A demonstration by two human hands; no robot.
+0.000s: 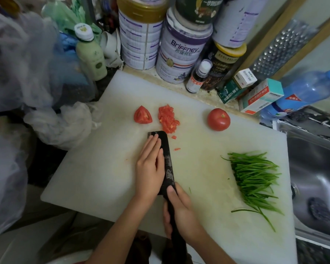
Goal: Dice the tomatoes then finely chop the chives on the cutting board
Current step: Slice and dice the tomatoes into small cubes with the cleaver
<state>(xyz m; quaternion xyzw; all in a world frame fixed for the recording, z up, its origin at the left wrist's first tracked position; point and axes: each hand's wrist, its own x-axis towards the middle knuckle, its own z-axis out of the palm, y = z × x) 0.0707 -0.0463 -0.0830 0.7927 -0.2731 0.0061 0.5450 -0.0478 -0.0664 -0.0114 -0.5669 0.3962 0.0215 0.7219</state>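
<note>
head view, white cutting board (103, 149) on a cluttered counter. the left hand (150, 168) lies flat, fingers straight and together, pressing on the side of a dark cleaver (168, 166) near its front end. the right hand (181, 210) is wrapped round the cleaver's handle, thumb resting on the heel of the blade. the blade points away from the person, its tip just short of a pile of diced tomato (168, 119); two small red bits (174, 137) lie beside the blade. left of the pile sits a tomato wedge (143, 115), cut face up; right of it, well apart, a whole tomato (218, 119). a bundle of uncut chives (253, 180) lies on the board's right side, away from both hands. behind the board: stacked tins (181, 48) and a small bottle (198, 77). right edge: metal sink (316, 168). left edge: plastic bags (17, 73).
</note>
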